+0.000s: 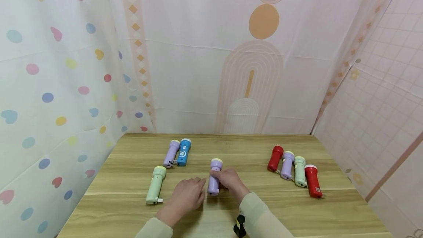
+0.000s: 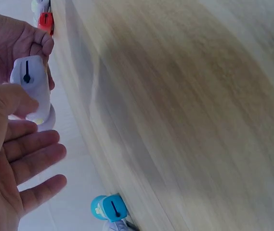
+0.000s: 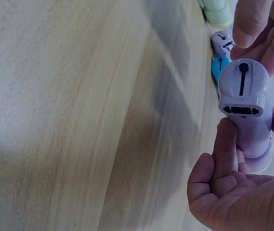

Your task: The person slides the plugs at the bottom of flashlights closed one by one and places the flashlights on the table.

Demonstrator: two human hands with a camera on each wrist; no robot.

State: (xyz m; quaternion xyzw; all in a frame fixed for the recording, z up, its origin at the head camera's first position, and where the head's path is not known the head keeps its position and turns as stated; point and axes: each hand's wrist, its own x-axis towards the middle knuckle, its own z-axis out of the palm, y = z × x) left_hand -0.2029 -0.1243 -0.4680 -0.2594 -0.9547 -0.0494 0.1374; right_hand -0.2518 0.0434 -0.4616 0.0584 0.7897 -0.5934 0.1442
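A lilac flashlight (image 1: 213, 186) with a pale yellow rim stands tilted over the middle of the table. My right hand (image 1: 232, 181) grips its barrel between thumb and fingers. In the right wrist view, the end of the lilac flashlight (image 3: 244, 89) shows a dark keyhole-shaped slot and a dark recess beside it. Just left of it is my left hand (image 1: 189, 194). Its fingers (image 2: 40, 156) are spread and hold nothing. The left thumb lies close to the barrel in the left wrist view; whether it touches, I cannot tell.
A light green flashlight (image 1: 155, 186) lies at left, its white tab sticking out. Behind lie a lilac one (image 1: 171, 154) and a blue one (image 1: 184, 152). On the right are red (image 1: 275, 158), lilac (image 1: 287, 165), green (image 1: 300, 172) and larger red (image 1: 313, 181) flashlights. Curtains surround the wooden table (image 1: 231, 146).
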